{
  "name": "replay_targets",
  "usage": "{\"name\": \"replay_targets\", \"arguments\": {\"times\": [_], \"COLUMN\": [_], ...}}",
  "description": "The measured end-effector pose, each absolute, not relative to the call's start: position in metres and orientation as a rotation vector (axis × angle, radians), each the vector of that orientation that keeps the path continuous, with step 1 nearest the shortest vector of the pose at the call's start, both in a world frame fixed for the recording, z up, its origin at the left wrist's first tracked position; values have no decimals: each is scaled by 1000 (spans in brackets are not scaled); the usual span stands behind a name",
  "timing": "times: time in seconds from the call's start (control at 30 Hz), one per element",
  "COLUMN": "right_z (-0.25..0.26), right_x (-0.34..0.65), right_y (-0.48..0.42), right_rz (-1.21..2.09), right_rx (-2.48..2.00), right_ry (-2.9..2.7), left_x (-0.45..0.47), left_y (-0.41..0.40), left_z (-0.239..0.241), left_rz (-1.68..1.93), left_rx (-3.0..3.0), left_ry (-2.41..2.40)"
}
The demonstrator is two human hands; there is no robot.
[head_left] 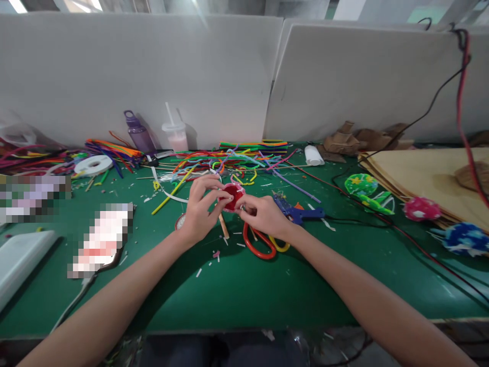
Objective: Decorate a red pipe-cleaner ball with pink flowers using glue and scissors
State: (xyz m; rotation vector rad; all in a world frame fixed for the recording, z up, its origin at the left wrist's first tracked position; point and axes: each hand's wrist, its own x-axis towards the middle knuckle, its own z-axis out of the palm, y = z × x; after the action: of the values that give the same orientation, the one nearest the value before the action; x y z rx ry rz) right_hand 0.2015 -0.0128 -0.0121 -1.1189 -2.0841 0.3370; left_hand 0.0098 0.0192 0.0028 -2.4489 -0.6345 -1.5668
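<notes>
My left hand (pixel 201 206) and my right hand (pixel 263 214) meet over the middle of the green table (pixel 237 290). Both pinch a small red round craft piece (pixel 233 195) edged with pink pipe cleaner, held just above the table. The left fingers grip its left rim; the right fingers grip its lower right edge. Scissors with red and yellow handles (pixel 263 245) lie under my right hand. A blue glue gun (pixel 296 211) rests just right of that hand.
A heap of coloured pipe cleaners (pixel 233 158) spreads behind the hands. A purple bottle (pixel 138 133), a cup with a straw (pixel 174 135) and a tape roll (pixel 93 165) stand at the back left. Finished craft pieces (pixel 420 209) and cables lie right.
</notes>
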Motion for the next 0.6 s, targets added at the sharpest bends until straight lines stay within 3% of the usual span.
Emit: {"name": "replay_targets", "arguments": {"times": [0.33,0.6], "right_z": [-15,-17], "right_x": [207,206], "right_y": [-11,-11], "right_rz": [-153,-248], "right_rx": [-1028,-1038], "right_ry": [-2333,-2364], "left_x": [10,11], "left_y": [19,19], "left_z": [2,1], "left_rz": [-1494,-1497], "left_rx": [-2434,-2439], "left_ry": [-608,-618]}}
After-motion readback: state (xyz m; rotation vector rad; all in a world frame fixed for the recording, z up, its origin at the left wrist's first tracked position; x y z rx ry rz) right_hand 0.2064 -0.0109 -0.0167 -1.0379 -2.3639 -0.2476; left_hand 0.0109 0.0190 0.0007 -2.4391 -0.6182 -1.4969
